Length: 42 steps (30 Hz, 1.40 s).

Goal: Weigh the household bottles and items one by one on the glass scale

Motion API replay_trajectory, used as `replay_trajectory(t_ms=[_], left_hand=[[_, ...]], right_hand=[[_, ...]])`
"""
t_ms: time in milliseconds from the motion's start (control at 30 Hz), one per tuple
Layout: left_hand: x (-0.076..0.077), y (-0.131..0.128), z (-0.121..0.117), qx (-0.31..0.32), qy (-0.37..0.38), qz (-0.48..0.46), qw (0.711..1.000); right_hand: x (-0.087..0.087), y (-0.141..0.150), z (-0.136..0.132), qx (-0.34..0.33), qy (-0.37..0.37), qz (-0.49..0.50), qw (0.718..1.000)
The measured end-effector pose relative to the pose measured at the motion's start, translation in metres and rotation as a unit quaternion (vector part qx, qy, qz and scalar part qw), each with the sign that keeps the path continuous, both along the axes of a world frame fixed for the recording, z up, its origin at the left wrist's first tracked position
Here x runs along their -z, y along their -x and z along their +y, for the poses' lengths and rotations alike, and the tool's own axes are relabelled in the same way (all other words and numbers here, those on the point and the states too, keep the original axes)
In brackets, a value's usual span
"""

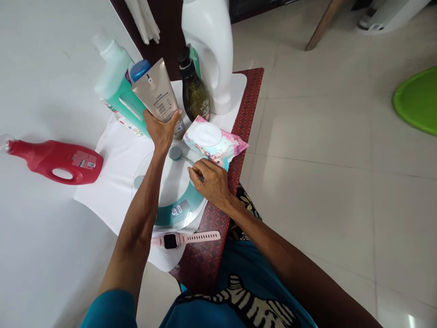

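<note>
My left hand (161,130) is closed around a beige squeeze tube (157,91) with printed text, which stands tilted near the far edge of a round glass scale (174,186). The scale's lit display (178,210) faces me, its digits hard to read. My right hand (212,183) is loosely curled over the scale's right edge, just below a pink and white pack of wipes (208,138); I see nothing in its fingers. In front of the scale lies a pink smartwatch (170,240) with its strap stretched out.
Behind the tube stand a green liquid bottle (128,102), a blue cap (139,69), a dark pump bottle (194,93) and a big white jug (208,41). A red bottle (64,161) lies at left. White cloth (99,182) partly covers the red patterned table (252,91). A green object (418,102) is at far right.
</note>
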<state>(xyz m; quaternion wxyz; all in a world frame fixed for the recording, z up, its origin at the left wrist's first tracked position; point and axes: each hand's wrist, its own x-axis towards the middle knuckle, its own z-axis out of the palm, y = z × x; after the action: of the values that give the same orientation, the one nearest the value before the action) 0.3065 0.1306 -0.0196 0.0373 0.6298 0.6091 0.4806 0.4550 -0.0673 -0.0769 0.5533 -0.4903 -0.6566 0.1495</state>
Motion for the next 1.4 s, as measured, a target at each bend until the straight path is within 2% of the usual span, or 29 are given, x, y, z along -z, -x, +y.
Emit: replay_trajectory(t_ms=[200,267,367,500,567,633,733,833,1033,1267,1400], left_hand=[[-0.019,-0.003,-0.025,-0.002,0.092,-0.060,0.994],[-0.029,0.001,-0.036,0.013,0.076,-0.096,0.992],[-0.050,0.019,-0.061,0.036,0.012,-0.138,0.990],[-0.077,0.057,-0.123,0.030,-0.034,-0.110,0.993],[-0.079,0.073,-0.159,-0.001,-0.013,-0.083,0.996],[-0.073,0.081,-0.190,-0.034,0.025,-0.068,0.997],[-0.058,0.083,-0.219,-0.058,0.063,-0.068,0.994],[-0.052,0.081,-0.225,-0.047,0.069,-0.081,0.993],[-0.053,0.088,-0.221,0.011,0.112,-0.077,0.991],[-0.051,0.114,-0.230,0.070,0.047,-0.097,0.992],[-0.048,0.105,-0.235,0.072,0.119,-0.071,0.988]], right_hand=[[-0.001,0.000,0.000,-0.004,0.008,0.006,1.000],[-0.001,-0.001,0.000,-0.006,0.010,0.006,1.000],[-0.001,-0.001,0.000,-0.010,0.008,0.006,1.000],[-0.001,0.000,0.000,-0.013,0.018,0.006,1.000],[0.000,0.000,-0.001,-0.010,0.016,0.004,1.000],[0.002,0.000,-0.001,-0.002,0.005,0.000,1.000],[0.005,0.001,0.000,0.006,-0.012,-0.006,1.000],[0.007,0.001,-0.001,0.006,-0.008,-0.022,1.000],[0.009,0.000,-0.001,0.004,0.009,-0.041,0.999],[0.009,0.000,-0.001,0.010,0.007,-0.041,0.999],[0.008,-0.001,-0.002,0.018,-0.014,-0.039,0.999]])
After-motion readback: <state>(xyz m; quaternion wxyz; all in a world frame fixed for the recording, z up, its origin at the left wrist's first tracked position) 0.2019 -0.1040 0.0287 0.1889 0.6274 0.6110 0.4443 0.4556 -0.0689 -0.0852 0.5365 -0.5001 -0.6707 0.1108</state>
